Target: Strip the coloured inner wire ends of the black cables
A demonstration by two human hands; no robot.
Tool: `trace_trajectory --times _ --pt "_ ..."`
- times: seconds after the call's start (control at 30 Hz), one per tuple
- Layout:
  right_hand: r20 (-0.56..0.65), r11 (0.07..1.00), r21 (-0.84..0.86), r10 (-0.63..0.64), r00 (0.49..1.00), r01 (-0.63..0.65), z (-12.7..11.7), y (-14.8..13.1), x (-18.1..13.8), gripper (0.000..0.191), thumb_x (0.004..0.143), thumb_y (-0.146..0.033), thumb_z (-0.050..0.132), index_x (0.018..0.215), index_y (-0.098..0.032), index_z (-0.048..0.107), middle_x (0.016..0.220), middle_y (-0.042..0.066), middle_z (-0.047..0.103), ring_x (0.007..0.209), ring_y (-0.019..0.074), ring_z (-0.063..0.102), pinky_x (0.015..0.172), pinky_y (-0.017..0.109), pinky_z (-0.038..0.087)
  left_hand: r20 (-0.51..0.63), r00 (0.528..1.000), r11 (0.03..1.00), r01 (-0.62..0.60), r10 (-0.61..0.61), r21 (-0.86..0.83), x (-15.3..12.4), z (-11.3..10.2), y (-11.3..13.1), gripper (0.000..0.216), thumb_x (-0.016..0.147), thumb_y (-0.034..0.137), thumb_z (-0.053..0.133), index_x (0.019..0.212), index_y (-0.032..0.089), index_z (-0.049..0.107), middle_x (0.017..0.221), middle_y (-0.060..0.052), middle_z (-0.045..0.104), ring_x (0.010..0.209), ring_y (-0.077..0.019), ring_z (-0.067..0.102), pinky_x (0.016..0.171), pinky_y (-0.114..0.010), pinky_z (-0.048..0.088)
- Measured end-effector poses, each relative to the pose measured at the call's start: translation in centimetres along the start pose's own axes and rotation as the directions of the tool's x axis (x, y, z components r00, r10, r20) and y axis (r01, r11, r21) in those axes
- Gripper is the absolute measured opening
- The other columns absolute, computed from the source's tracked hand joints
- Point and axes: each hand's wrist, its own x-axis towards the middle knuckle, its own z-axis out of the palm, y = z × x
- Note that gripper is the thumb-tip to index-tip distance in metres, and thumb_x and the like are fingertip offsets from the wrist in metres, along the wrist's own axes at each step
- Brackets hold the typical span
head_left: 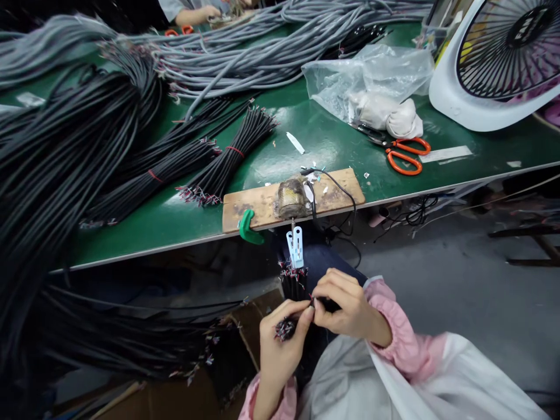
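My left hand is closed around a bundle of black cables, whose stripped ends poke out by the palm. Its thumb and forefinger meet my right hand at a dark cable end with a bit of red wire. The right fingers pinch this black cable; most of it is hidden. Just beyond my hands, more black cables with red and white wire ends stand in a bunch. Above them a light blue clothespin hangs at the front of a motor-like block.
The block sits on a wooden board with a green clamp at the table edge. Orange-handled scissors, a plastic bag and a white fan lie right. Black cables and grey cables cover the left and back. A co-worker's hand shows behind.
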Motion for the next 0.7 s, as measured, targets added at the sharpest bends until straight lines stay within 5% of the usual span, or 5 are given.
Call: trace_trajectory --times 0.2,0.37,0.7 --pt "-0.011 0.990 -0.008 -0.142 0.990 0.141 0.1 0.2 0.8 0.013 0.079 -0.006 0.058 0.082 -0.019 0.059 0.068 0.003 0.061 0.060 0.0153 0.053 0.058 0.029 0.048 0.037 0.999 0.989 -0.012 0.018 -0.145 0.2 -0.1 0.3 0.013 0.086 0.012 0.069 0.086 0.021 0.078 0.059 0.004 0.066 0.048 -0.0103 0.062 0.053 -0.018 0.050" --pt "-0.108 0.996 -0.015 -0.093 0.990 0.092 0.7 -0.2 -0.1 0.016 0.078 -0.006 0.058 0.084 -0.020 0.060 0.070 0.002 0.061 0.061 0.0145 0.054 0.055 0.027 0.048 -0.081 0.997 0.972 -0.006 -0.013 -0.234 -1.1 1.1 0.3 0.011 0.088 0.013 0.067 0.088 0.022 0.073 0.063 0.006 0.064 0.044 -0.0082 0.061 0.049 -0.016 0.049" --pt "-0.152 0.992 -0.122 0.009 0.988 -0.028 1.4 -1.5 -1.5 0.011 0.081 -0.010 0.056 0.085 -0.020 0.060 0.072 0.002 0.063 0.063 0.0151 0.060 0.069 0.032 0.056 -0.207 0.978 0.994 -0.036 0.014 -0.102 -1.7 1.4 0.7 0.010 0.085 0.018 0.070 0.075 0.019 0.071 0.064 0.002 0.067 0.050 -0.0115 0.062 0.050 -0.017 0.050"
